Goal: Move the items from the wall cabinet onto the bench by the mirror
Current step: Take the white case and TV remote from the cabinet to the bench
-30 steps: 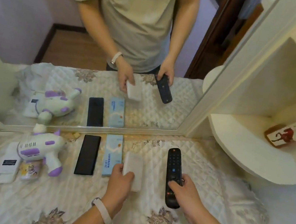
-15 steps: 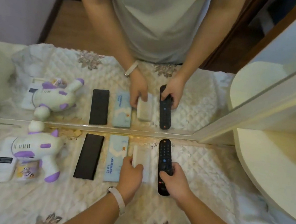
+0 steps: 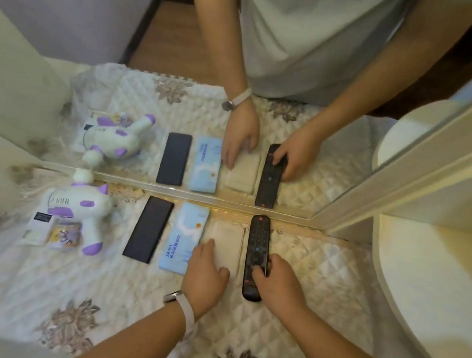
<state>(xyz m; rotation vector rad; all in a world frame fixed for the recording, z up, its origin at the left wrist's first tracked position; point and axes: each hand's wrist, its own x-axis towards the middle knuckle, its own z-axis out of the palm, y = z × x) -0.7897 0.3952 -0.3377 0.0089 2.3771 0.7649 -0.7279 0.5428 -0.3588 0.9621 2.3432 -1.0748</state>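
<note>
The left hand (image 3: 205, 277) covers the near end of the white packet (image 3: 225, 240), so how its fingers sit on it cannot be made out. The right hand (image 3: 280, 286) hides the remote's (image 3: 256, 255) lower right edge. The print on the blue box (image 3: 184, 240) is too small to read. The toy gun (image 3: 78, 210) lies over small packets (image 3: 50, 232) whose labels are blurred. The shelf (image 3: 438, 289) runs off the right edge.

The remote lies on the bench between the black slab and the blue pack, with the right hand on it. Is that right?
Not quite. In the head view the remote lies right of the white pack, at the row's right end, not between the black slab and blue pack. The right hand is on it.
</note>
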